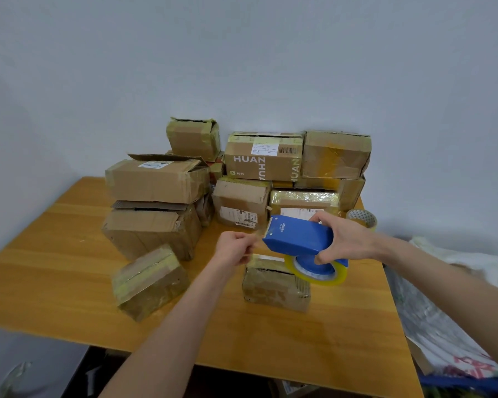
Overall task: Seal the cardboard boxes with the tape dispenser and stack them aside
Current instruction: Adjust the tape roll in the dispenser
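Observation:
My right hand grips a blue tape dispenser with a yellowish tape roll, held in the air above a small cardboard box on the wooden table. My left hand pinches the loose tape end at the dispenser's front edge. A second small taped box lies tilted to the left. Behind them stands a pile of several cardboard boxes, some with flaps ajar.
A spare tape roll sits at the table's back right, next to the pile. White plastic bags lie off the table's right edge. A bare wall stands behind the table.

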{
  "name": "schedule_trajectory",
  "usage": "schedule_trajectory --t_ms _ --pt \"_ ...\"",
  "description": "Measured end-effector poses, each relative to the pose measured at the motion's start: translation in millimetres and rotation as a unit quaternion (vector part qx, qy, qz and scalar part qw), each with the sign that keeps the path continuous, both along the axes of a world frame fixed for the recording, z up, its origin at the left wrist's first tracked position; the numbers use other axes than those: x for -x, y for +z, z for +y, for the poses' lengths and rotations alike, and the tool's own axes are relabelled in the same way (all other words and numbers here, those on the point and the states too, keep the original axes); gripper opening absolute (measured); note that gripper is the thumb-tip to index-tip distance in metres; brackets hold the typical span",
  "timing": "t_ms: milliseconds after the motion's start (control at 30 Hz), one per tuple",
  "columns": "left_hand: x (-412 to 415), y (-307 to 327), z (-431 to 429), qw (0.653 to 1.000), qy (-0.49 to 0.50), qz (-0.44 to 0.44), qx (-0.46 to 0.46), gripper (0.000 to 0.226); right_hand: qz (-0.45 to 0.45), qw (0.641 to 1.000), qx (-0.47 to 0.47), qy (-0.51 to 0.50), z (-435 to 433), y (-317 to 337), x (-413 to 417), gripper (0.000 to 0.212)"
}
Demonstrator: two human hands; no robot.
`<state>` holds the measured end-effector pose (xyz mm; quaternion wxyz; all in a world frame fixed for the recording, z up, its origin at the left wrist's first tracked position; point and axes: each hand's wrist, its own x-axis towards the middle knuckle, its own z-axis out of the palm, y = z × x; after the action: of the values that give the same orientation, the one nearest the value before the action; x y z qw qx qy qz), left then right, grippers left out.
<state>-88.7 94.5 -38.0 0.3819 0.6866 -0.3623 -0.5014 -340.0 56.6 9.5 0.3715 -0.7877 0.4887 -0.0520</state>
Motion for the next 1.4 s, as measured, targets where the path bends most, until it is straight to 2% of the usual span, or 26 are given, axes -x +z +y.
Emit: schedule_trajectory --t_ms 133,333,433,533,633,867,1067,1100,1167,1200,1267,1333,1400 --pt "-48.3 -4.9 3.0 0.999 0.025 -0.046 -0.006 0.011 0.036 0.999 0.001 -0.011 -0.4 -0.9 24.2 0.056" --pt "-33.4 -34.8 7.2 0.996 0.058 -0.068 0.006 0.018 0.073 0.997 -0.007 -0.007 3.6 -12.0 27.5 0.058" --pt "-31.3 -51.0 8.8 0.994 0.080 -0.076 -0.004 0.022 0.058 0.998 -0.014 -0.029 7.3 -22.4 25.2 0.057" --pt "-33.3 -61.9 10.1 0.991 0.113 -0.070 -0.014 0.022 0.042 0.998 -0.012 -0.035 8.8 -27.6 11.6 0.059" --pt "-37.8 -69.2 11.6 0.990 0.120 -0.073 -0.012 0.019 0.073 0.997 0.002 -0.026 8.3 -32.4 -1.9 0.064" --pt "-38.4 -94.1 6.4 0.986 0.105 -0.121 -0.047 0.019 0.153 0.988 0.012 -0.003 2.3 -32.2 -17.7 0.061" --pt "-33.3 -122.0 4.2 0.979 0.054 -0.182 -0.076 0.024 0.159 0.987 0.012 -0.004 -0.5 -33.7 -24.7 0.059" --pt "-30.8 -126.2 5.4 0.978 0.030 -0.183 -0.093 0.028 0.160 0.987 0.014 -0.005 -0.8 -34.0 -25.1 0.059" --pt "-29.2 -133.1 11.3 0.970 -0.026 -0.185 -0.159 0.055 0.163 0.986 0.021 -0.006 -0.8 -35.5 -25.6 0.059" --pt "-29.9 -134.9 15.7 0.963 -0.048 -0.209 -0.165 0.059 0.163 0.986 0.025 -0.006 -0.4 -36.6 -25.7 0.060" --pt "-30.5 -133.2 20.6 0.952 -0.034 -0.296 -0.076 0.050 0.158 0.987 0.031 -0.008 0.1 -38.4 -26.3 0.060" --pt "-21.7 -115.4 25.9 0.938 -0.009 -0.338 0.079 0.043 0.159 0.987 0.034 -0.005 -0.5 -39.1 -28.8 0.060" --pt "-8.7 -100.6 26.3 0.898 -0.101 -0.375 0.205 0.051 0.166 0.985 0.038 0.002 -1.4 -38.4 -32.1 0.060"
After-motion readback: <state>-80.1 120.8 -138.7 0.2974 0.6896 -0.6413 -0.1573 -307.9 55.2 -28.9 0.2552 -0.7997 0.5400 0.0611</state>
